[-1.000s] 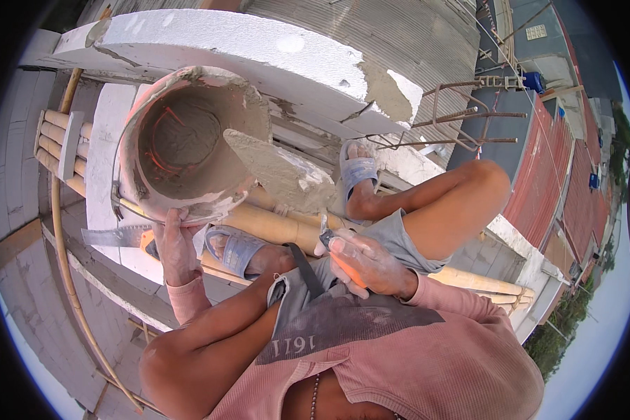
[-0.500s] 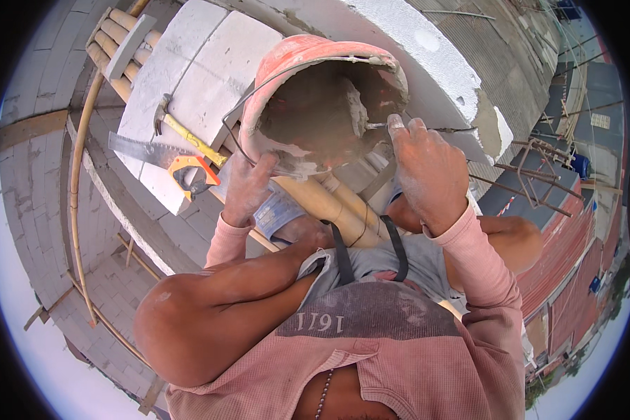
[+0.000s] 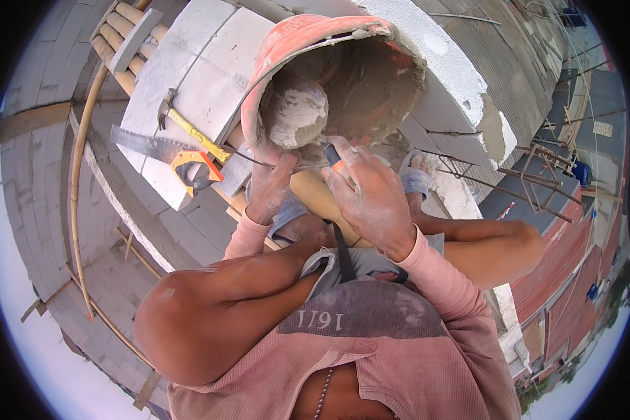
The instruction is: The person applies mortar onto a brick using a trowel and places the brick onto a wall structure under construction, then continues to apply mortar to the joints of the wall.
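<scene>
A pinkish-red bucket (image 3: 283, 45), caked with grey mortar, lies tilted with its mouth facing me. My left hand (image 3: 271, 189) is closed on the near left of its rim. In my right hand (image 3: 371, 192), closed, is the orange-and-black handle of a trowel (image 3: 297, 115). The trowel's mortar-coated blade lies inside the bucket, close to its left wall. Wet mortar (image 3: 371, 87) coats the bucket's inside. Grey dust covers both hands.
Left of the bucket, a claw hammer (image 3: 192, 131) with a yellow handle and an orange-handled handsaw (image 3: 154, 148) lie on white blocks (image 3: 220, 52). Bamboo poles (image 3: 315, 196) run beneath me. Bent steel rods (image 3: 532, 185) jut out at right, beyond a white block wall (image 3: 451, 70).
My right hand has moved left and nearer to me, carrying the trowel from the bucket's right side to its left. The bucket's mouth has shifted slightly right, and less mortar shows inside.
</scene>
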`<state>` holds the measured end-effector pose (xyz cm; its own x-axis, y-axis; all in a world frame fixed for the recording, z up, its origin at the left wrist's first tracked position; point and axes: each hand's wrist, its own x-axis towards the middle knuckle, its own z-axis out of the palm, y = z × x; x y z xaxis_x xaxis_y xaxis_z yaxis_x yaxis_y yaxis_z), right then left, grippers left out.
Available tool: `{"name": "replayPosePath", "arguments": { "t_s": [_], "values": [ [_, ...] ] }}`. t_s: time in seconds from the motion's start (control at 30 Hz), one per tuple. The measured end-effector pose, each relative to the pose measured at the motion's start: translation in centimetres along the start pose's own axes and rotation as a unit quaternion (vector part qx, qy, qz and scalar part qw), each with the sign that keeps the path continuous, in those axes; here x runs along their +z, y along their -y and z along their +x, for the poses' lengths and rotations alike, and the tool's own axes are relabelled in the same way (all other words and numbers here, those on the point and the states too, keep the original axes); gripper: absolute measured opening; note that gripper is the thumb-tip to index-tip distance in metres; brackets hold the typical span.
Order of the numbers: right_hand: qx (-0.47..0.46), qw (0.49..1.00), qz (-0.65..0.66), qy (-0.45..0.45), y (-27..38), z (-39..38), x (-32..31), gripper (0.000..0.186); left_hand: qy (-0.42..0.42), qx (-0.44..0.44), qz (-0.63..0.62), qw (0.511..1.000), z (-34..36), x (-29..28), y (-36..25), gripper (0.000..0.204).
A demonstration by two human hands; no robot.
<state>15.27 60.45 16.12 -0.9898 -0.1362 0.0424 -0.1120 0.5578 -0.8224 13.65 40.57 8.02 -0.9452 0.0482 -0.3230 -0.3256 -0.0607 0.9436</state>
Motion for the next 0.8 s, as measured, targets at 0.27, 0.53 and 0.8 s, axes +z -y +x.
{"name": "replayPosePath", "arguments": {
  "t_s": [0.27,0.53,0.8],
  "values": [
    [0.1,0.993,0.054,-0.034,-3.5,-6.1,-3.5,0.039,-0.016,-0.001,-0.223,0.975,-1.6,-1.0,1.7,0.027],
    [0.291,0.95,0.082,-0.082,-5.0,-17.0,-10.0,0.04,-0.029,0.009,-0.232,0.972,-1.2,-2.0,3.4,0.026],
    [0.465,0.841,0.268,-0.077,-6.9,-13.4,-11.0,0.052,-0.028,0.0,-0.237,0.971,-1.0,-3.6,4.7,0.03]
  ]
}}
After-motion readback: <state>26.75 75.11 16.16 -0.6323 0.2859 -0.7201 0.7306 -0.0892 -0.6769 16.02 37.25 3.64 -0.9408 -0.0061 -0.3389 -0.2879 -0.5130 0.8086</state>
